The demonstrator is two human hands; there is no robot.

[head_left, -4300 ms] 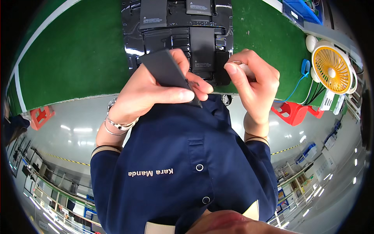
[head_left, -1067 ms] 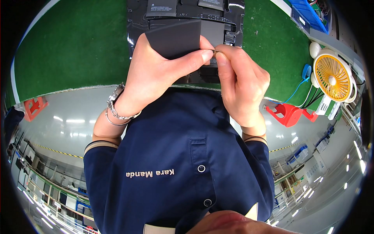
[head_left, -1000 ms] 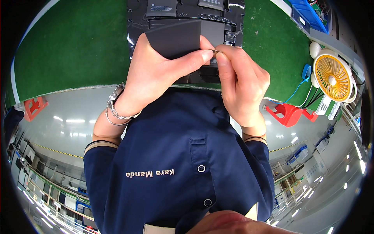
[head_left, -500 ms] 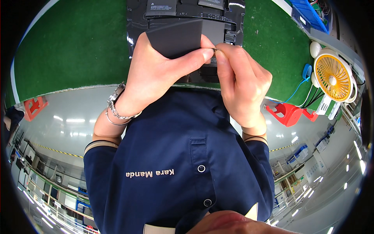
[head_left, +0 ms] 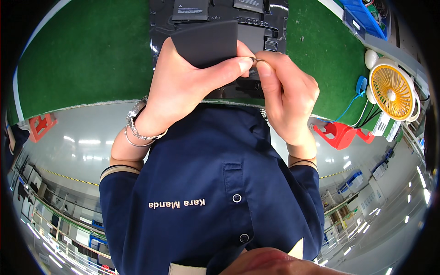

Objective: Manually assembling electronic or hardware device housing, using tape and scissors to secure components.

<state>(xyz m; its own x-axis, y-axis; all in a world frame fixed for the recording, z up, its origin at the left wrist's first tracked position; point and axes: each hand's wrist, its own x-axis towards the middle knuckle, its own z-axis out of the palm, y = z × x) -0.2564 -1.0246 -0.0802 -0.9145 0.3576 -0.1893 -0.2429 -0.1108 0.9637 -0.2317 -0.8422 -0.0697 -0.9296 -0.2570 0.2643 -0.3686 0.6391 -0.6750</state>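
Note:
My left hand [head_left: 183,82] is closed around a flat black battery [head_left: 208,43], tilted up above the tray with its plain dark face showing. Thumb and fingers meet at its lower right corner. From that corner a thin, short connector strip [head_left: 257,59] sticks out, and my right hand [head_left: 291,87] pinches its end between thumb and forefinger. Fine detail of the strip is too small to make out. Beneath my hands is a glossy black moulded tray [head_left: 160,30], in which more flat batteries lie, one of them [head_left: 190,10] with pale print at the back left.
The tray rests on a green mat-covered table [head_left: 91,55]. On the right are a yellow-and-white fan [head_left: 392,91], a blue strap with cord [head_left: 361,85] and a blue bin [head_left: 366,18]. Red stools [head_left: 339,134] stand beyond the near edge.
My right hand has shifted slightly right and away from the left thumb, so more of the thin strip shows. The left hand and the battery have barely moved.

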